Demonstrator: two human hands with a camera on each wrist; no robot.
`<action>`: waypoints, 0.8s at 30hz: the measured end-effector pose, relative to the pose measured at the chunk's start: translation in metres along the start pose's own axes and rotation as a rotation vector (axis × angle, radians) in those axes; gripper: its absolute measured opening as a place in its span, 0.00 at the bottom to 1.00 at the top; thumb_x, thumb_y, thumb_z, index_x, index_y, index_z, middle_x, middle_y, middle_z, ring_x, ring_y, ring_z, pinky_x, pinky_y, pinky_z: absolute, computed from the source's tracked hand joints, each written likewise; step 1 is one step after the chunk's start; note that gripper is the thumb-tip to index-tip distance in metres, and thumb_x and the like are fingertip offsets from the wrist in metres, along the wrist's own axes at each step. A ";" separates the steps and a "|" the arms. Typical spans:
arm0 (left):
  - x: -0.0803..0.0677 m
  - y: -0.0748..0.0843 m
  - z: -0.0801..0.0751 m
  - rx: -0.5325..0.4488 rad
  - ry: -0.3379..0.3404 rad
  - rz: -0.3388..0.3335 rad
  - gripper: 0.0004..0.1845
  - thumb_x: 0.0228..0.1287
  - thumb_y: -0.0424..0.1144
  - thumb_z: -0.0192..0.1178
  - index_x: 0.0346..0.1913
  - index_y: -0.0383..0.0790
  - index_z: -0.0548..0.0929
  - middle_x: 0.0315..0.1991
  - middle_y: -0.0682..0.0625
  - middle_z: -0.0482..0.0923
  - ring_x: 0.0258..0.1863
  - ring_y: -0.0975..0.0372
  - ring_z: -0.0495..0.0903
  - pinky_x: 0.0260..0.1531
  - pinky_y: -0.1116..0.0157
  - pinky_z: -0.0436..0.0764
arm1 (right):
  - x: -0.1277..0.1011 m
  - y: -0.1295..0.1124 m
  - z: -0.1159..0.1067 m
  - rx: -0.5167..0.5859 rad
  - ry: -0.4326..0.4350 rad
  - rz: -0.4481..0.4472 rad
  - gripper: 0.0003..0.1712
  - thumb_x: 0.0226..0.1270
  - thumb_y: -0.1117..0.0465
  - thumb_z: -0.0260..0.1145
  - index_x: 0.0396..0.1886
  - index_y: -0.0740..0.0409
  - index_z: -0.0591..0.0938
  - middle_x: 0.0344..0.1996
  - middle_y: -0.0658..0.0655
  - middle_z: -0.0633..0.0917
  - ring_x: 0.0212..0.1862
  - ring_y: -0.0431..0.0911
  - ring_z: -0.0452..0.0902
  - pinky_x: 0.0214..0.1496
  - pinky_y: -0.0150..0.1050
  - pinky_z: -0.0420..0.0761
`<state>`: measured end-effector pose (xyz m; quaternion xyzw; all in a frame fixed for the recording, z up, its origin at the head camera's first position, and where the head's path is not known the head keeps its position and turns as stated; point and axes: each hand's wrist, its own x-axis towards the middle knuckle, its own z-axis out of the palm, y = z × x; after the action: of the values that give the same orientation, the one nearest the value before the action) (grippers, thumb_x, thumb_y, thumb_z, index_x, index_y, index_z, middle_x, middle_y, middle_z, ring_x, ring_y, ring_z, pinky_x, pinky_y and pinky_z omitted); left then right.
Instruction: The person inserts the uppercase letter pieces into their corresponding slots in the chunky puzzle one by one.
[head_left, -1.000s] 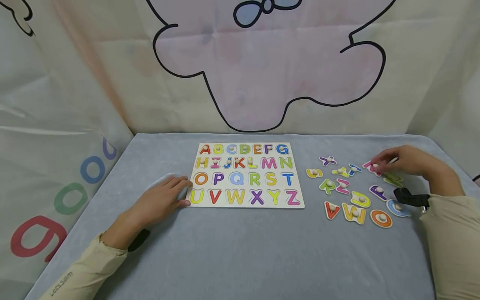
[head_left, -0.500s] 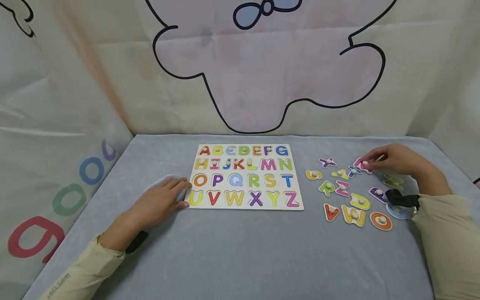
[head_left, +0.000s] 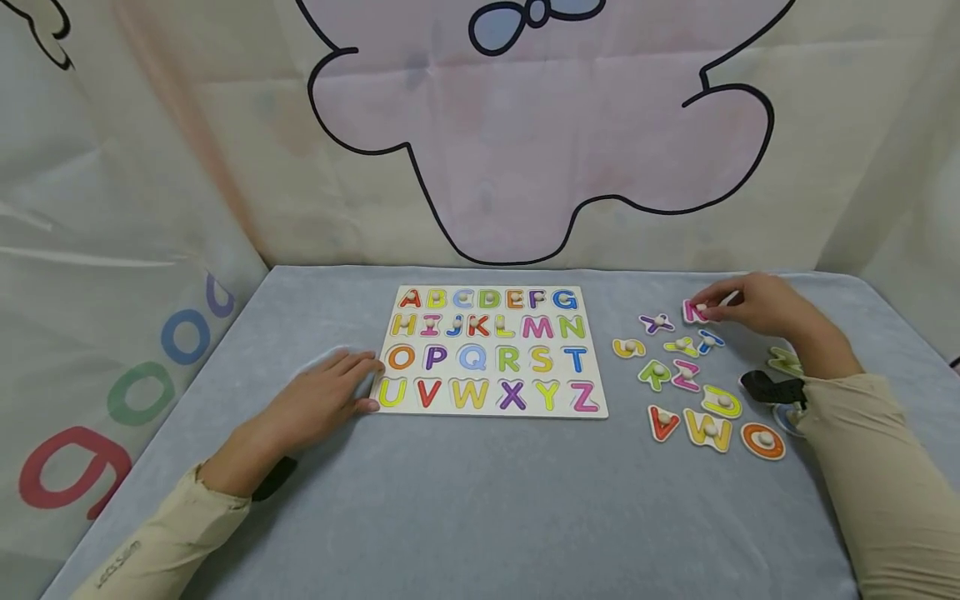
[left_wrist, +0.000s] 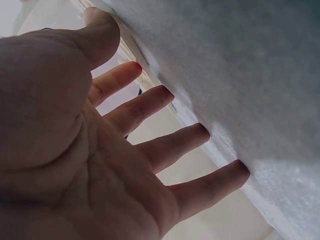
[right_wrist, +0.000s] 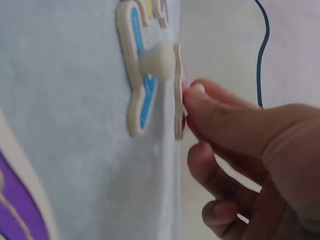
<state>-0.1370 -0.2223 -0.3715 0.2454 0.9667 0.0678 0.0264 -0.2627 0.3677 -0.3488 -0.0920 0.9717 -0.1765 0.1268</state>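
A white alphabet puzzle board (head_left: 489,407) lies on the grey table with printed letters in four rows. My left hand (head_left: 324,397) rests flat on the cloth with straight fingers (left_wrist: 155,100), its fingertips touching the board's left edge. My right hand (head_left: 753,304) pinches a pink letter piece (head_left: 693,312) by its knob, lifted just above the table, seen edge-on as the pink letter piece (right_wrist: 178,95) in the right wrist view. A blue letter piece (right_wrist: 137,65) with a white knob lies right under it.
Several loose letter pieces lie right of the board: a purple X (head_left: 656,322), a green R (head_left: 654,372), a red V (head_left: 663,422), a yellow W (head_left: 707,429), an orange O (head_left: 762,438). A printed fabric backdrop (head_left: 525,125) walls in the table.
My right hand has lifted the pink letter piece off the table and carried it left and farther back. My left hand has stayed at the board's edge.
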 end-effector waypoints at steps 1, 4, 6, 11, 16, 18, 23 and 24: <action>0.001 0.000 0.000 0.000 -0.003 0.003 0.28 0.65 0.48 0.66 0.64 0.42 0.74 0.66 0.41 0.73 0.66 0.45 0.71 0.62 0.46 0.75 | 0.000 0.001 0.001 0.000 -0.001 0.004 0.22 0.70 0.50 0.67 0.56 0.59 0.84 0.52 0.68 0.83 0.47 0.56 0.75 0.36 0.37 0.73; 0.002 0.000 0.000 0.007 -0.013 0.001 0.28 0.65 0.49 0.66 0.64 0.42 0.74 0.66 0.41 0.73 0.66 0.45 0.71 0.62 0.46 0.75 | 0.001 0.004 0.005 -0.003 -0.004 -0.002 0.22 0.70 0.50 0.67 0.56 0.59 0.84 0.51 0.68 0.84 0.47 0.56 0.76 0.37 0.37 0.73; 0.002 0.001 0.000 0.015 -0.017 -0.002 0.28 0.65 0.49 0.66 0.64 0.42 0.73 0.66 0.41 0.73 0.67 0.45 0.71 0.62 0.46 0.75 | 0.003 0.006 0.006 0.002 -0.009 -0.010 0.22 0.70 0.50 0.67 0.56 0.60 0.84 0.50 0.67 0.84 0.47 0.56 0.76 0.37 0.37 0.73; 0.001 0.002 -0.001 0.021 -0.021 -0.028 0.29 0.65 0.50 0.66 0.65 0.43 0.73 0.67 0.41 0.73 0.67 0.46 0.70 0.62 0.46 0.74 | 0.007 0.010 0.008 0.023 0.002 -0.009 0.26 0.69 0.47 0.67 0.57 0.59 0.83 0.52 0.66 0.84 0.49 0.55 0.76 0.38 0.37 0.75; 0.000 0.002 -0.002 0.024 -0.013 -0.022 0.28 0.65 0.50 0.65 0.64 0.43 0.73 0.66 0.41 0.73 0.67 0.46 0.70 0.61 0.46 0.75 | 0.008 0.017 0.010 0.097 -0.021 0.054 0.33 0.67 0.39 0.66 0.60 0.59 0.82 0.56 0.69 0.81 0.51 0.57 0.74 0.40 0.36 0.75; 0.000 0.002 -0.002 0.031 -0.011 -0.017 0.28 0.65 0.50 0.65 0.64 0.43 0.73 0.66 0.41 0.73 0.67 0.46 0.70 0.61 0.46 0.75 | 0.009 0.018 0.011 0.111 -0.032 0.068 0.36 0.66 0.36 0.65 0.60 0.59 0.82 0.57 0.69 0.80 0.52 0.57 0.74 0.40 0.36 0.74; 0.000 0.002 -0.002 0.041 -0.009 -0.011 0.28 0.65 0.50 0.65 0.65 0.43 0.73 0.66 0.42 0.73 0.67 0.46 0.70 0.61 0.46 0.76 | 0.010 0.019 0.014 0.123 -0.022 0.085 0.35 0.67 0.38 0.65 0.60 0.60 0.82 0.57 0.70 0.80 0.51 0.57 0.73 0.39 0.36 0.73; 0.001 0.002 -0.002 0.042 -0.008 -0.011 0.28 0.65 0.50 0.65 0.65 0.43 0.73 0.66 0.42 0.73 0.67 0.46 0.70 0.61 0.46 0.75 | 0.010 0.018 0.014 0.125 -0.017 0.086 0.34 0.67 0.38 0.66 0.60 0.60 0.82 0.57 0.70 0.80 0.51 0.57 0.73 0.38 0.36 0.73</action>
<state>-0.1368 -0.2206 -0.3695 0.2407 0.9692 0.0461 0.0257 -0.2704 0.3778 -0.3703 -0.0436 0.9608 -0.2303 0.1482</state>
